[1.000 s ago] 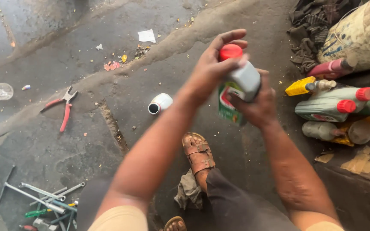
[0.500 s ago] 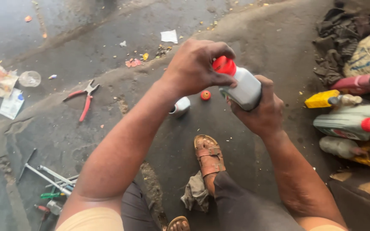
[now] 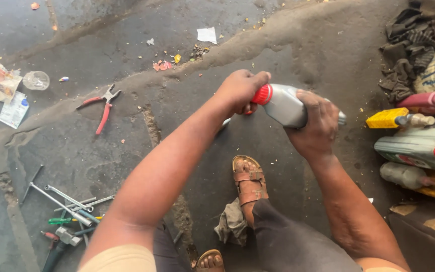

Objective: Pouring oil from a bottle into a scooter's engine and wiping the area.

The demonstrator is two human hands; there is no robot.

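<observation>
Head view: your right hand (image 3: 314,121) wraps the grey bottle (image 3: 284,105), tipped sideways, while your left hand (image 3: 240,90) clenches its red cap (image 3: 262,94). Right of your right hand lie a yellow bottle (image 3: 387,118), a pale green jug (image 3: 410,146) with a red cap, and a pink bottle (image 3: 428,98). Left of your left hand, red-handled pliers (image 3: 100,107) lie on open concrete floor (image 3: 127,146).

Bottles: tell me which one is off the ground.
The grey bottle with the red cap. The right hand grips its body, the left hand its cap. The other bottles lie on the ground at the right.
</observation>
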